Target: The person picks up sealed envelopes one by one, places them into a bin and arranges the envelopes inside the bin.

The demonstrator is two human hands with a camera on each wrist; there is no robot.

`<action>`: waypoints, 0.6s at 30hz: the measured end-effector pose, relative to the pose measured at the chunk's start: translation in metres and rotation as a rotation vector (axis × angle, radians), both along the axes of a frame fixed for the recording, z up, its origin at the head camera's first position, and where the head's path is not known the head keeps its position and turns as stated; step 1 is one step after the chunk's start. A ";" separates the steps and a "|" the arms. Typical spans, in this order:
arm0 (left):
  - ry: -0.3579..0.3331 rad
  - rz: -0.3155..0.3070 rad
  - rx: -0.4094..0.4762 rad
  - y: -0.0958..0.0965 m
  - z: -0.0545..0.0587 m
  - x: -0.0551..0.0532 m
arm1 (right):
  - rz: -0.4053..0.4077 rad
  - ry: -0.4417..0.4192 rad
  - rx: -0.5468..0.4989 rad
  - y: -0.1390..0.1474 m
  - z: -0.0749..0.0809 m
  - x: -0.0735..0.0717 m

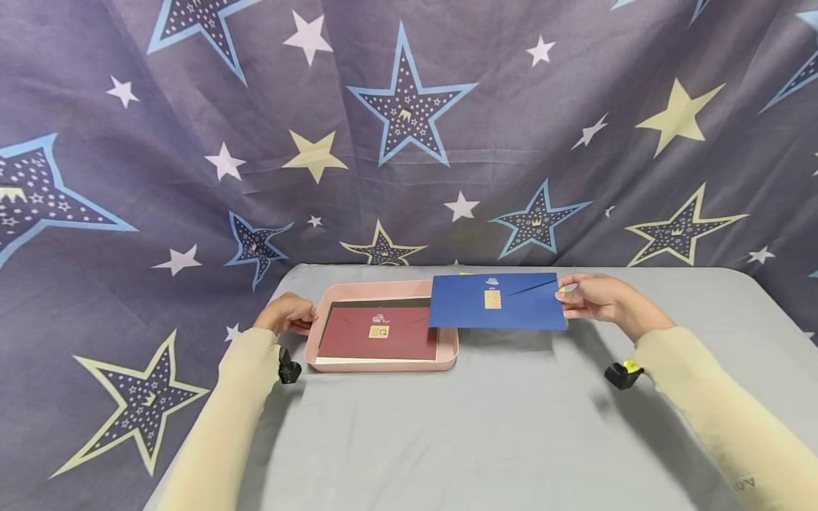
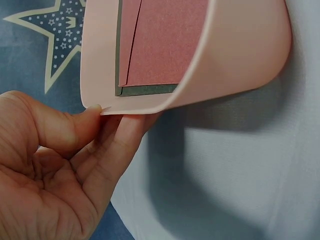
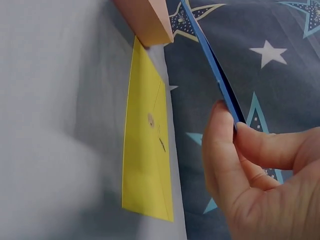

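Note:
A blue envelope (image 1: 469, 305) with a small gold label is pinched at its right edge by my right hand (image 1: 594, 301). It is held above the table, its left end over the right side of a pink tray (image 1: 383, 367). In the right wrist view, thumb and fingers grip the blue envelope (image 3: 215, 70), seen edge-on. My left hand (image 1: 289, 312) pinches the tray's left rim, thumb on top and fingers beneath, as the left wrist view shows. Inside the tray lies a maroon envelope (image 1: 358, 333) on a dark green one (image 2: 145, 90), with a white edge showing below.
A yellow envelope (image 3: 145, 150) lies flat on the table beside the tray, mostly hidden under the blue one in the head view. Grey cloth covers the table (image 1: 479, 440). Behind it hangs a dark curtain (image 1: 409, 191) printed with stars.

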State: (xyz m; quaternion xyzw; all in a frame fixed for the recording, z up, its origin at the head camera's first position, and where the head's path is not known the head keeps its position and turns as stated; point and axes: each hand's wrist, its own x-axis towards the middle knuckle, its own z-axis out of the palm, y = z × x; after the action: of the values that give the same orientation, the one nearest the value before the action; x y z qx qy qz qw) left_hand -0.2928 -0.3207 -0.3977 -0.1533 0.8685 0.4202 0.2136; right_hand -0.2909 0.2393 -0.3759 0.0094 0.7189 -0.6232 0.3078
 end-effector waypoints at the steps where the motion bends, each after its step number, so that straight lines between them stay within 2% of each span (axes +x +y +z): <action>1: -0.001 0.001 0.001 0.000 0.000 0.000 | -0.002 0.002 -0.002 -0.002 0.001 0.000; 18: -0.008 0.013 -0.019 0.002 0.003 0.000 | -0.009 0.043 -0.001 -0.026 0.014 0.005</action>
State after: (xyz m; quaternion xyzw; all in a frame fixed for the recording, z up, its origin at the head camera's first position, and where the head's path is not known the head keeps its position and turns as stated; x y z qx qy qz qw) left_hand -0.2929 -0.3186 -0.3951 -0.1627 0.8705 0.4127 0.2130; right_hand -0.2863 0.2136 -0.3616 -0.0010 0.7251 -0.6249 0.2893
